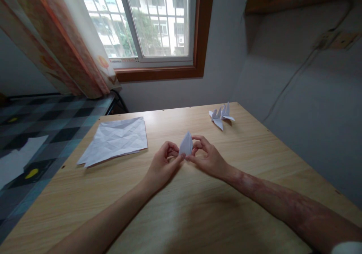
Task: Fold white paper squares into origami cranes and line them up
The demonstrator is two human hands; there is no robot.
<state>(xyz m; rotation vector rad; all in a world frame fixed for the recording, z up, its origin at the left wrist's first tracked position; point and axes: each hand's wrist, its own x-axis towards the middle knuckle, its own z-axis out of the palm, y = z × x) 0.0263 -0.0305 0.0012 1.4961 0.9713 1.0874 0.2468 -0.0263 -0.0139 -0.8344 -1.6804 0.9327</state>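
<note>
Left hand: the left hand is curled, its fingertips pinched on the lower left edge of the folded paper piece.
Right hand: the right hand is bent at the knuckles, the same piece being gripped from the right.
Forearms: both are stretched forward, low over the counter.
Folded paper piece: held upright between the 2 hands, just above the counter.
Beside: a creased paper sheet lies to the left; a finished paper crane stands farther back.

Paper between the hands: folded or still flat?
Folded. The paper is a narrow pointed shape standing on the table, pinched by the left hand and right hand.
</note>
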